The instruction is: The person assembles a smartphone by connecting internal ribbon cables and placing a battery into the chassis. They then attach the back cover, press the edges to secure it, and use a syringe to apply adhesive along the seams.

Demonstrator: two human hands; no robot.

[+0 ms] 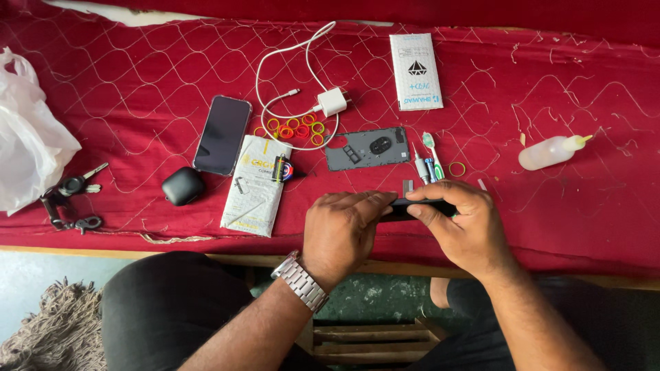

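Both my hands hold a thin black phone body (419, 207) edge-on above the red cloth near the table's front edge. My left hand (340, 230), with a metal watch at the wrist, grips its left end. My right hand (464, 227) wraps around its right end with the thumb underneath. Just behind them lies a dark phone back cover (368, 148), inner side up. A toothbrush (432, 154) and small screwdrivers (421, 167) lie to the cover's right.
On the red cloth (137, 96): a black phone (222, 135), white charger with cable (331, 101), coloured rubber rings (295, 129), two flat packets (256, 187) (415, 71), black earbud case (183, 186), keys (72, 189), squeeze bottle (550, 152), white plastic bag (27, 137) at left.
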